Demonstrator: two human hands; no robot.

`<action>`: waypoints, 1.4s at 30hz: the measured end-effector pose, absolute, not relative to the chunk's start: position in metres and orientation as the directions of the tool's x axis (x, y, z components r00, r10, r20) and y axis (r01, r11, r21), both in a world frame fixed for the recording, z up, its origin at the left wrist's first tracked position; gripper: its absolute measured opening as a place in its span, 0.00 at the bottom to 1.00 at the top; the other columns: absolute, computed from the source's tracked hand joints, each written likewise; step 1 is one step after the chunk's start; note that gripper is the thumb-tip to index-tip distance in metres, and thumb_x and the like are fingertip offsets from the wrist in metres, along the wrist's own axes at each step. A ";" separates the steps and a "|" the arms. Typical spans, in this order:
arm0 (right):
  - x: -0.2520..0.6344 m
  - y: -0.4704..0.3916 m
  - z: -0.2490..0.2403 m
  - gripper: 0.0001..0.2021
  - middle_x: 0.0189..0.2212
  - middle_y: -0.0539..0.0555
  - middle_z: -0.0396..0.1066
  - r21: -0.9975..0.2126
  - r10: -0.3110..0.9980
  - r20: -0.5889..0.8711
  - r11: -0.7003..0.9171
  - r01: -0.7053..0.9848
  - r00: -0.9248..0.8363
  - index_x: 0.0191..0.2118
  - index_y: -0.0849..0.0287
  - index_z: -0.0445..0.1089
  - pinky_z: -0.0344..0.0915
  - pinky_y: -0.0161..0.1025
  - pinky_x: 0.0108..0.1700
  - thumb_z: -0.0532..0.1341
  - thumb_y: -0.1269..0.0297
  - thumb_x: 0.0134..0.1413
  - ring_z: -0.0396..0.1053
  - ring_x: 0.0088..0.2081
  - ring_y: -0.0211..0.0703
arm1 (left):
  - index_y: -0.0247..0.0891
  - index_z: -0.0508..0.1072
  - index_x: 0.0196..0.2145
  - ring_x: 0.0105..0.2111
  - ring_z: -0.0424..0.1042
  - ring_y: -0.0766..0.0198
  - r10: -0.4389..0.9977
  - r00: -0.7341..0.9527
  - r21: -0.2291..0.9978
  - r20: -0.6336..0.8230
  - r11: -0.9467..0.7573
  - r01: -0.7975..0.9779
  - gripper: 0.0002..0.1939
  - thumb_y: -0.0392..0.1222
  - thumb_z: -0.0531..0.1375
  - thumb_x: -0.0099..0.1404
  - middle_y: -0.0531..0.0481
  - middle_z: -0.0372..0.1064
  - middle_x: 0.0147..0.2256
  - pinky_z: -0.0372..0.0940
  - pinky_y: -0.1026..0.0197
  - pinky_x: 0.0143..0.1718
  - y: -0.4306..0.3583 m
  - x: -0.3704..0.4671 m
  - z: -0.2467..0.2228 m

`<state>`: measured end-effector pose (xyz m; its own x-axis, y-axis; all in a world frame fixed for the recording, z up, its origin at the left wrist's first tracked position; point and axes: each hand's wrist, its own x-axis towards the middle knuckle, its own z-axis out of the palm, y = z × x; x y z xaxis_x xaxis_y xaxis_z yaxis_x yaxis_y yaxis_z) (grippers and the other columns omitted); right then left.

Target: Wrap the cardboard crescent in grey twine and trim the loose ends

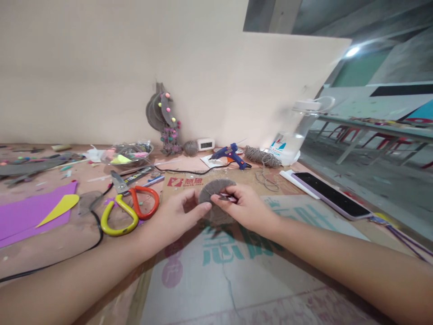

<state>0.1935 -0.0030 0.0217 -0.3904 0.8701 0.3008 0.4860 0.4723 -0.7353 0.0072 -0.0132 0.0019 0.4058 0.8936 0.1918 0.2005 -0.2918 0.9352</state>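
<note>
A round grey yarn-covered disc (pixel 216 188) is held up over a printed cardboard sheet (pixel 287 289). My left hand (pixel 181 214) grips the disc's left edge, thumb on its near side. At the disc's right side, my right hand (pixel 248 208) is closed on it, with a small dark object between thumb and fingers, too small to name. A thin strand of yarn (pixel 230 286) lies on the sheet below the hands. Left of my left hand are scissors (pixel 120 212) with one yellow and one red handle.
A blue glue gun (pixel 233 155), grey yarn (pixel 262 156), a small clock (pixel 205 144) and a water bottle (pixel 287 135) stand along the back. A phone (pixel 331 195) lies right, purple sheets (pixel 30 214) left. A decorated grey ornament (pixel 162 115) hangs on the wall.
</note>
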 end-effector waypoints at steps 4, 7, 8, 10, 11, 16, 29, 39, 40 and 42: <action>0.195 -0.003 0.016 0.08 0.20 0.47 0.62 -0.700 0.835 0.306 0.523 0.487 -0.457 0.25 0.63 0.67 0.54 0.30 0.24 0.57 0.66 0.52 0.57 0.23 0.32 | 0.38 0.69 0.40 0.33 0.68 0.66 0.894 0.384 0.950 0.231 -0.293 0.111 0.12 0.47 0.58 0.62 0.51 0.70 0.34 0.63 0.64 0.35 -0.015 0.008 0.006; 0.196 -0.004 0.015 0.08 0.20 0.46 0.60 -0.695 0.824 0.311 0.537 0.478 -0.473 0.24 0.62 0.64 0.53 0.30 0.25 0.56 0.67 0.52 0.56 0.23 0.31 | 0.38 0.70 0.39 0.32 0.68 0.67 0.890 0.397 0.947 0.224 -0.295 0.129 0.10 0.45 0.58 0.62 0.52 0.70 0.33 0.62 0.66 0.34 -0.017 0.009 0.010; 0.197 -0.004 0.016 0.07 0.20 0.46 0.59 -0.701 0.823 0.317 0.538 0.468 -0.471 0.25 0.62 0.64 0.53 0.30 0.25 0.56 0.67 0.52 0.55 0.23 0.32 | 0.38 0.70 0.39 0.32 0.68 0.67 0.894 0.394 0.948 0.212 -0.286 0.139 0.10 0.45 0.58 0.62 0.52 0.70 0.33 0.62 0.66 0.33 -0.018 0.009 0.011; 0.196 -0.005 0.018 0.07 0.20 0.46 0.57 -0.720 0.826 0.323 0.532 0.446 -0.462 0.25 0.61 0.63 0.53 0.30 0.25 0.55 0.67 0.53 0.55 0.23 0.32 | 0.37 0.70 0.38 0.30 0.67 0.67 0.905 0.383 0.951 0.182 -0.261 0.164 0.10 0.45 0.58 0.62 0.53 0.70 0.32 0.62 0.66 0.32 -0.019 0.009 0.012; 0.196 -0.005 0.020 0.08 0.20 0.46 0.56 -0.730 0.828 0.323 0.526 0.437 -0.457 0.25 0.61 0.62 0.52 0.30 0.25 0.55 0.66 0.53 0.54 0.23 0.32 | 0.37 0.70 0.37 0.29 0.67 0.68 0.910 0.380 0.953 0.168 -0.248 0.173 0.10 0.45 0.58 0.61 0.53 0.69 0.31 0.62 0.66 0.31 -0.019 0.009 0.012; 0.195 -0.005 0.023 0.12 0.19 0.45 0.53 -0.770 0.852 0.298 0.481 0.418 -0.431 0.22 0.60 0.60 0.51 0.31 0.24 0.56 0.61 0.53 0.51 0.22 0.31 | 0.35 0.69 0.32 0.27 0.65 0.69 0.917 0.370 0.960 0.150 -0.224 0.167 0.09 0.45 0.58 0.61 0.55 0.66 0.26 0.60 0.67 0.30 -0.018 0.009 0.013; 0.197 -0.002 0.021 0.17 0.17 0.43 0.49 -0.957 0.871 0.105 0.221 0.190 -0.480 0.25 0.59 0.56 0.45 0.30 0.20 0.57 0.50 0.52 0.46 0.18 0.29 | 0.37 0.72 0.27 0.26 0.67 0.67 0.889 0.425 0.964 0.170 -0.239 0.113 0.09 0.45 0.58 0.60 0.53 0.69 0.25 0.63 0.64 0.31 -0.017 0.009 0.015; 0.199 -0.002 0.024 0.10 0.28 0.51 0.65 -0.742 0.795 0.397 0.572 0.349 -0.458 0.33 0.62 0.65 0.60 0.34 0.31 0.56 0.58 0.56 0.63 0.29 0.37 | 0.36 0.66 0.26 0.25 0.63 0.68 0.945 0.258 0.956 0.202 -0.248 0.160 0.12 0.47 0.57 0.61 0.55 0.63 0.23 0.59 0.66 0.28 -0.017 0.007 0.017; 0.201 -0.002 0.025 0.10 0.32 0.53 0.67 -0.661 0.752 0.474 0.648 0.378 -0.458 0.37 0.62 0.66 0.61 0.35 0.34 0.56 0.60 0.56 0.65 0.33 0.39 | 0.36 0.65 0.26 0.24 0.62 0.69 0.953 0.204 0.953 0.223 -0.257 0.161 0.12 0.47 0.57 0.61 0.56 0.62 0.23 0.58 0.66 0.27 -0.018 0.008 0.018; 0.205 0.000 0.026 0.12 0.38 0.56 0.69 -0.494 0.644 0.595 0.765 0.413 -0.481 0.45 0.61 0.66 0.63 0.37 0.38 0.54 0.62 0.59 0.67 0.37 0.42 | 0.37 0.64 0.26 0.24 0.62 0.69 0.957 0.148 0.951 0.248 -0.270 0.150 0.11 0.46 0.57 0.61 0.56 0.61 0.23 0.58 0.66 0.27 -0.018 0.009 0.020</action>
<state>0.2054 -0.0004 0.0262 -0.4809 0.6438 0.5952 0.4135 0.7651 -0.4935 0.0087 -0.0185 0.0200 0.1479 0.9573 0.2485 0.1497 -0.2700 0.9511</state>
